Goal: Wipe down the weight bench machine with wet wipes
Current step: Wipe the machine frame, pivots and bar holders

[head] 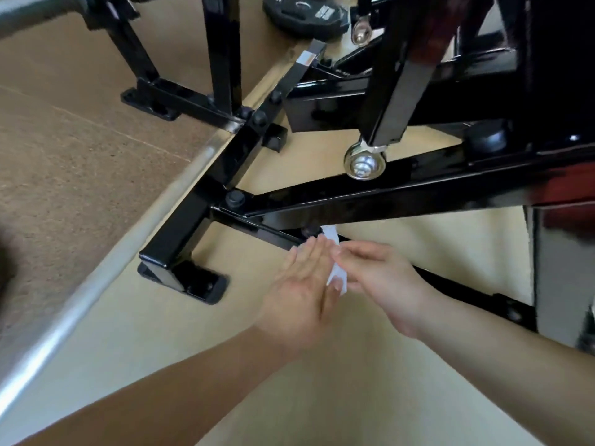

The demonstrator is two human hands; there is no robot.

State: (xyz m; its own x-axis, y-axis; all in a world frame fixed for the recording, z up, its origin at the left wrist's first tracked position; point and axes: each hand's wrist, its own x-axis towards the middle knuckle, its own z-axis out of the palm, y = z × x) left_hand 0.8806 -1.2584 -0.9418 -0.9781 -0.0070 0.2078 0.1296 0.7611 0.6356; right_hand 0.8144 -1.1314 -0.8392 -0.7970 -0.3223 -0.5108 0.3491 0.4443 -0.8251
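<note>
The black steel frame of the weight bench machine spreads across the floor in front of me, with a low diagonal bar running under my hands. A white wet wipe is held between both hands just above that low bar. My left hand has straight fingers laid flat against the wipe. My right hand pinches the wipe's other side with its fingertips. Most of the wipe is hidden between the palms.
A long silver barbell bar crosses diagonally at the left. A black weight plate lies on the floor at the top. A chrome joint hangs over the frame. Red padding sits at the right. Brown mat at left, beige floor below.
</note>
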